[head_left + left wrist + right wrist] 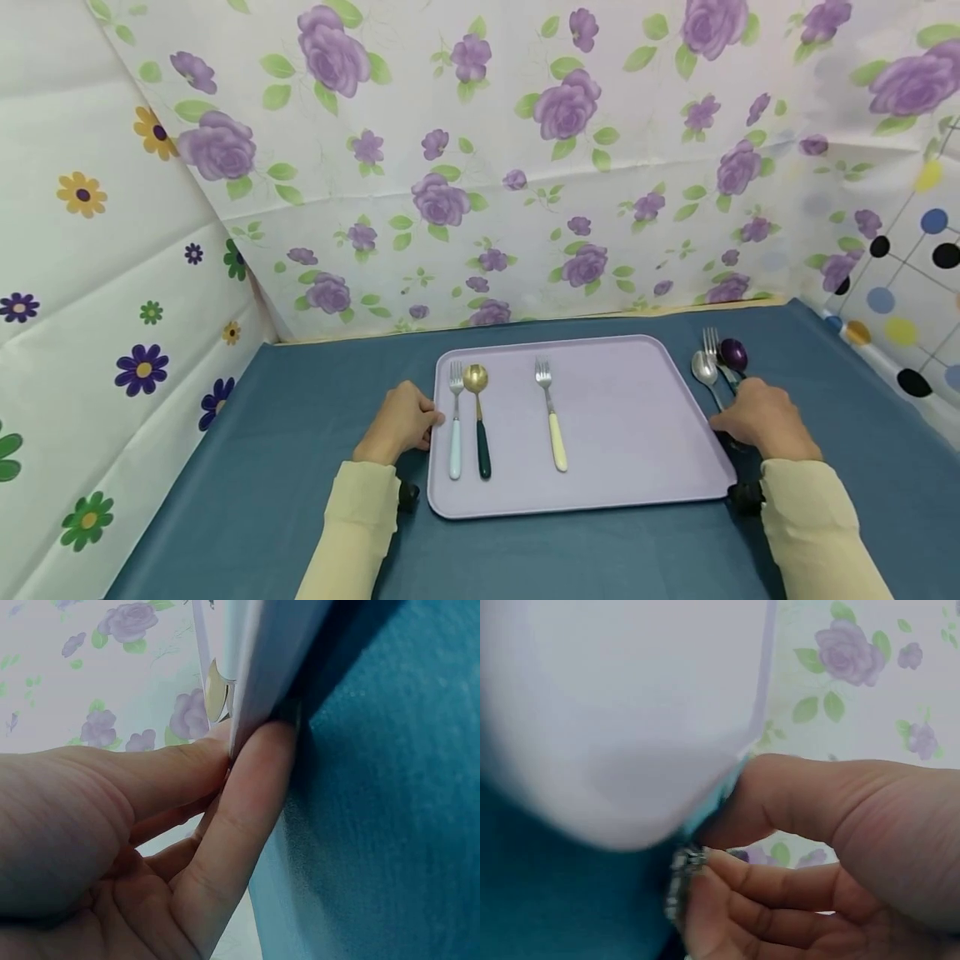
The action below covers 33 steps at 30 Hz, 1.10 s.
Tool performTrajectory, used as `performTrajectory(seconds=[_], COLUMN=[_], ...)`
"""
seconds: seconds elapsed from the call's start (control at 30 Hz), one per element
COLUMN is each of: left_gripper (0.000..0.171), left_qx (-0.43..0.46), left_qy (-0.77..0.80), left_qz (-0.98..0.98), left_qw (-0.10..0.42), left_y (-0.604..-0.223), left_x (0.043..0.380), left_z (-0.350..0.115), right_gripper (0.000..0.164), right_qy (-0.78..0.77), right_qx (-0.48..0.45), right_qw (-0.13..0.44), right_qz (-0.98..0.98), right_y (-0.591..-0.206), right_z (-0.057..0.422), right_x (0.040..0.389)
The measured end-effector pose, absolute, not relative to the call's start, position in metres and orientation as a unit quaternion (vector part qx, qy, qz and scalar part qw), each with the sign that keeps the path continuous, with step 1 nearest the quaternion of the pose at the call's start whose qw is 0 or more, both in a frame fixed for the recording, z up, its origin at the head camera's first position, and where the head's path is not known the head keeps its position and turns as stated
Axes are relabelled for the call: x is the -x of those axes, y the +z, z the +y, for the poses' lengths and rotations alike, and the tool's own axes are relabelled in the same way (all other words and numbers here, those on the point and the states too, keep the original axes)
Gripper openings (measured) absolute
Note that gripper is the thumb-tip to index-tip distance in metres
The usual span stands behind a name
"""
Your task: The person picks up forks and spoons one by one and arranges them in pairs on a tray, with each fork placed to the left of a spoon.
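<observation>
A lilac tray (622, 433) lies on the table. My left hand (405, 421) pinches its left rim; in the left wrist view the thumb and fingers (251, 780) bracket that rim. On the tray lie a light-blue-handled fork (455, 446), a gold spoon (480, 417) with a dark green handle, and a yellow-handled fork (555, 433). Beside the right rim, my right hand (768, 421) is curled over cutlery handles. Its fingertips pinch an ornate silver handle (686, 874), apparently the silver spoon's (705, 367); the palm hides part of it.
Right of the tray, another fork (711, 342) and a purple spoon (732, 355) lie close to the silver spoon, their handles partly under my hand. Blue cloth (330, 375) covers the table. Flowered sheets (517, 242) stand along the back and sides.
</observation>
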State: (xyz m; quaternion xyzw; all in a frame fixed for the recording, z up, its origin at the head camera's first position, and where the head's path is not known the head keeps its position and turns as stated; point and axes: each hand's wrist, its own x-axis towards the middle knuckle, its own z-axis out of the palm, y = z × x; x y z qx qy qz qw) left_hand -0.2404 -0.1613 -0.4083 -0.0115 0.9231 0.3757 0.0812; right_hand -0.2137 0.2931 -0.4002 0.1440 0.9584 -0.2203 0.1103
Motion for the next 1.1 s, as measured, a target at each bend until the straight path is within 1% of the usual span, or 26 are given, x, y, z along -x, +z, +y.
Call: performTrajectory(seconds=[0.1, 0.27, 0.47, 0.87, 0.97, 1.1], left_gripper=[0.013, 0.013, 0.013, 0.012, 0.012, 0.012], left_qx=[0.015, 0.014, 0.018, 0.014, 0.012, 0.013], left_qy=[0.374, 0.374, 0.374, 0.377, 0.376, 0.372], left_qz=[0.924, 0.923, 0.923, 0.922, 0.923, 0.925], left_qw=[0.084, 0.086, 0.086, 0.084, 0.082, 0.081], left_y=[-0.409, -0.408, -0.408, -0.408, -0.408, -0.408], left_x=[0.240, 0.240, 0.240, 0.240, 0.241, 0.241], left_z=[-0.163, -0.162, -0.161, -0.159, -0.160, -0.162], right_gripper=[0.048, 0.050, 0.054, 0.062, 0.057, 0.046], right_qy=[-0.219, -0.217, -0.219, -0.220, -0.219, -0.222], right_qx=[-0.147, -0.152, -0.136, -0.134, -0.131, -0.125], right_qw=[0.125, 0.132, 0.126, 0.113, 0.110, 0.107], right_qz=[0.956, 0.955, 0.958, 0.960, 0.961, 0.961], right_y=[-0.400, -0.399, -0.398, -0.398, -0.397, -0.398], right_z=[0.292, 0.293, 0.294, 0.290, 0.288, 0.282], right_x=[0.215, 0.216, 0.214, 0.216, 0.216, 0.216])
